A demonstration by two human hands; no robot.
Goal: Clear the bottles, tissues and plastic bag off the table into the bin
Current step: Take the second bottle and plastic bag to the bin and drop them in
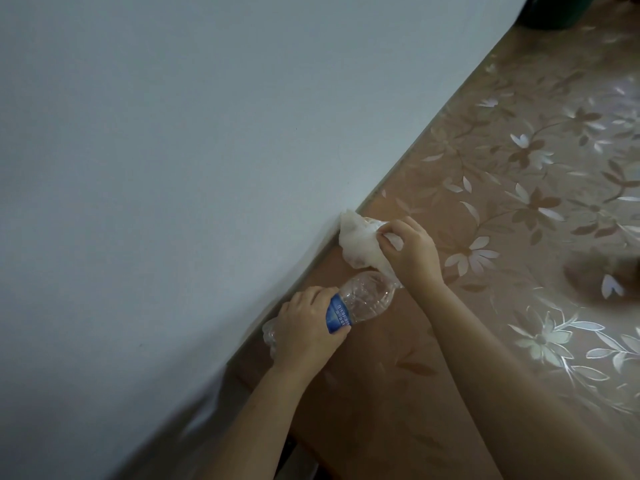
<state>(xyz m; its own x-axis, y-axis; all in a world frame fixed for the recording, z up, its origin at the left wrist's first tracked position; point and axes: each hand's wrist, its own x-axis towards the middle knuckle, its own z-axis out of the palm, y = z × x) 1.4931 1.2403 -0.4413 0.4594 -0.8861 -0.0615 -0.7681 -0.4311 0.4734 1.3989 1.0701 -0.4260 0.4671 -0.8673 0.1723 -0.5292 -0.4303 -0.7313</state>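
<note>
Right along the desk's [519,202] wall-side edge lies the work: a clear bottle [363,296] with a blue label, slanted parallel to that edge, and just past its upper end a white wad [356,240], which may be tissue or bag; I cannot tell which. The wad is pressed up against the pale wall [173,168], so there is no room on that side. All the open room is to the right, across the flowered desk cover. The wad's lower end overlaps the bottle's upper end. Whether the bottle rests on the desk or is lifted off it cannot be told. The left hand [308,327] is wrapped over the bottle's middle at the label, fingers [311,294] curled over the top and thumb underneath, with the crumpled end sticking out behind the palm. The right hand [412,251] has its fingers [391,245] clenched into the wad, knuckles up. Both forearms reach in from the lower edge, the left close to the wall, the right crossing the desk. Well apart are a blurred brown patch [602,275] and, far off, a dark green tub [561,12].
</note>
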